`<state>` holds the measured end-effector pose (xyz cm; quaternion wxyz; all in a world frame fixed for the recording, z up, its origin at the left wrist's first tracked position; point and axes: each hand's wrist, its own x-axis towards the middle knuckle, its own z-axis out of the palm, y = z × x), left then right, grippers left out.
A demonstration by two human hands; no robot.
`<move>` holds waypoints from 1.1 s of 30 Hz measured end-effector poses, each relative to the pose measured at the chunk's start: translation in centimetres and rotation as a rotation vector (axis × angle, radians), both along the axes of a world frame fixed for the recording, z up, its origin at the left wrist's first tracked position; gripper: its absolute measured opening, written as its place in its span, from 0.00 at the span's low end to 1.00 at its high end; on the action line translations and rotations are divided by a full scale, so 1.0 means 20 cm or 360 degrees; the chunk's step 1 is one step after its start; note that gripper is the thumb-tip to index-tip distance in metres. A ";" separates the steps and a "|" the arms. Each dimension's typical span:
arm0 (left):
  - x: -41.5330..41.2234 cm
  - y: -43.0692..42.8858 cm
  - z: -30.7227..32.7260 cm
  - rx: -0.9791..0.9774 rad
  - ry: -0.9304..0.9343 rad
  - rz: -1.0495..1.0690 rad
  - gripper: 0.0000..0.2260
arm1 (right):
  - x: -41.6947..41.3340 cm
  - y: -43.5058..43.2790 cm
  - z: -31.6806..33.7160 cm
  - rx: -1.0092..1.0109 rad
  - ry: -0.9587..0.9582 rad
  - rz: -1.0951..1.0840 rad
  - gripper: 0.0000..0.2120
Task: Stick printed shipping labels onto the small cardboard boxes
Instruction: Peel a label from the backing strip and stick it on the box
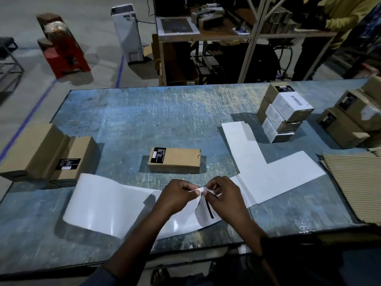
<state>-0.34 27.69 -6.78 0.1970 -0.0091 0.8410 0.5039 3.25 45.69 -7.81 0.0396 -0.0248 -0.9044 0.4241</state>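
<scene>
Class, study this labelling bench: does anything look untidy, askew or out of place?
Mostly orderly. The backing strip curls up at its left end and trails across the table, and the stack of labelled boxes at the far right sits slightly staggered. The single box lies flat, while both hands pinch a label.

We see a printed shipping label, white with black bars, its top corner curled up off the glossy backing strip that lies along the near edge. A small brown cardboard box with a black sticker lies flat at the centre. Three labelled boxes stand stacked at the far right.
</scene>
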 end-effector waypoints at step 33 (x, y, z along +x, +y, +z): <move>-0.03 0.01 0.02 0.0174 0.0195 -0.0151 0.04 | 0.04 -0.02 0.13 -0.0303 -0.0204 -0.0149 0.04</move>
